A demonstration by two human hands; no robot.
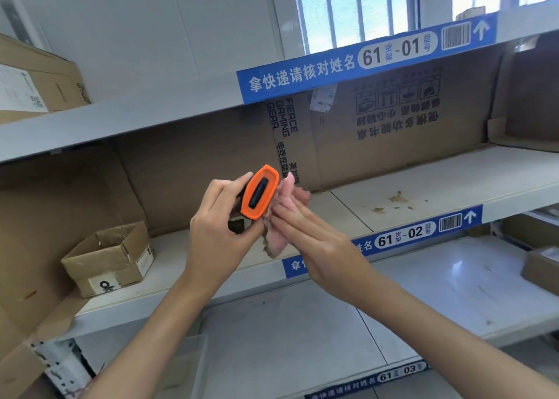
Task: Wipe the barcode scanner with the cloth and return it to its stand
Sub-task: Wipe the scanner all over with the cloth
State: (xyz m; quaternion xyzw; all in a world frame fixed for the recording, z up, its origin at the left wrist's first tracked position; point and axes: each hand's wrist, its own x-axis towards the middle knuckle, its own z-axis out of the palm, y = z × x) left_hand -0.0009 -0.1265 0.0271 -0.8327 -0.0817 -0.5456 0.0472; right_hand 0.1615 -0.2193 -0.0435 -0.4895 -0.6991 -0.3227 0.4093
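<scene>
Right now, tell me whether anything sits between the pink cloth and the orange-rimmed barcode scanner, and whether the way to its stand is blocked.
Nothing visible does. The right hand presses the pink cloth directly against the side of the orange-rimmed barcode scanner, which the left hand grips. The stand is not in view, so the way to it cannot be judged.

Scanner (pixel 260 194) body mostly hidden behind left hand (pixel 217 235); cloth (pixel 282 217) partly under right hand (pixel 314 241); stand unseen

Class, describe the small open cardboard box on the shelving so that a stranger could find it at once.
Find the shelf labelled 61-02 and follow it to its left end. There sits the small open cardboard box, flaps up, left of the left hand. Unlike the flattened cardboard sheets behind it, it stands alone and bears a white label.
</scene>
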